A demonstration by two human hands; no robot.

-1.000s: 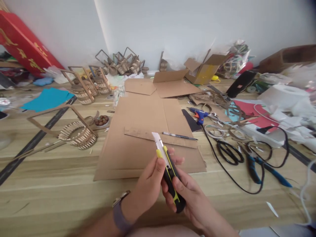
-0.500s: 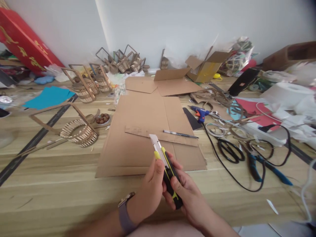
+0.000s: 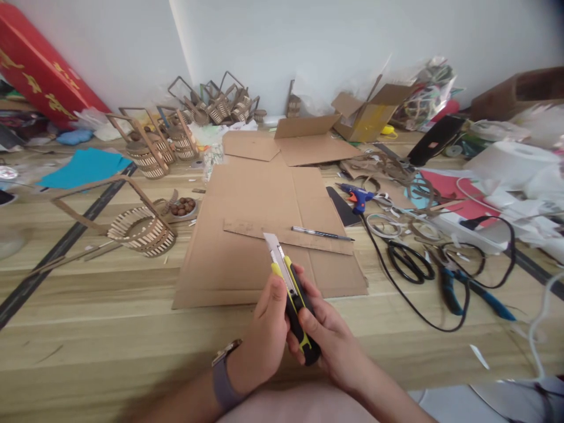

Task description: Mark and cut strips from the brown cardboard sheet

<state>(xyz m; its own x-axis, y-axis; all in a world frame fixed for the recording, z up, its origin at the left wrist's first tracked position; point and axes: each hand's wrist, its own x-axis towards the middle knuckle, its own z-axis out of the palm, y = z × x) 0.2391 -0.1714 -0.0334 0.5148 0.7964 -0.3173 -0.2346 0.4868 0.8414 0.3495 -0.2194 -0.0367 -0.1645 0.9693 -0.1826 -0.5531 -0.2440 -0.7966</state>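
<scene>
Both of my hands grip a black and yellow utility knife (image 3: pixel 296 302) in front of me, its blade out and pointing away to the upper left. My left hand (image 3: pixel 268 323), with a watch on the wrist, closes on the handle's left side. My right hand (image 3: pixel 328 329) wraps round the right side, its thumb on the handle. Beyond the blade a large flat cardboard sheet (image 3: pixel 259 188) lies on the wooden table. A narrow cardboard strip (image 3: pixel 251 228) rests across that sheet, and a pen (image 3: pixel 321 234) lies on the strip.
To the left stand a slatted wooden basket (image 3: pixel 145 232) and a small bowl of brown balls (image 3: pixel 183 207). A blue glue gun (image 3: pixel 359 197), its black cord, black scissors (image 3: pixel 409 261) and blue-handled pliers (image 3: pixel 453 294) lie right. An open cardboard box (image 3: pixel 372 114) stands at the back.
The knife and both hands have shifted slightly left in the view. The grip looks the same, and the blade stays out. The whole scene sits slightly higher in the view.
</scene>
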